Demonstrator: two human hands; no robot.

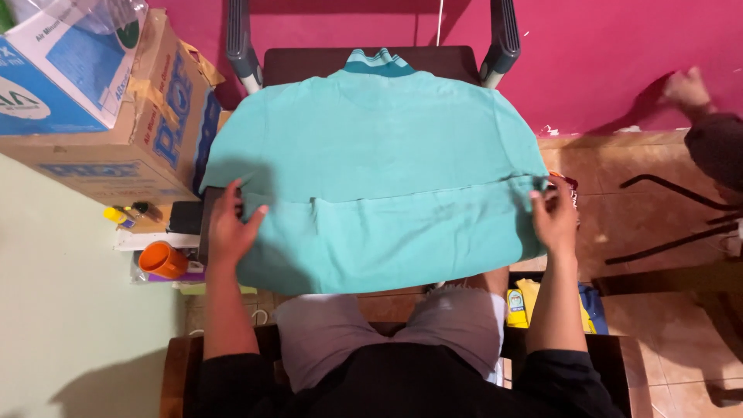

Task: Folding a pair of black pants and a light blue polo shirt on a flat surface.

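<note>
A teal collared shirt (pixel 371 147) lies spread over the seat of a dark chair (pixel 309 60) in front of me, its lower part folded up into a band across the front. My left hand (pixel 230 227) rests on the fold's left end, fingers spread and pressing the cloth. My right hand (pixel 554 220) pinches the fold's right edge between thumb and fingers. My knees in grey shorts sit just below the shirt.
Stacked cardboard boxes (pixel 116 131) stand at the left, with an orange cup (pixel 162 260) and small bottles (pixel 118 216) below them. Another person's hand (pixel 687 89) and dark sleeve show at the far right near a pink wall. Yellow and blue items (pixel 526 306) lie on the tiled floor.
</note>
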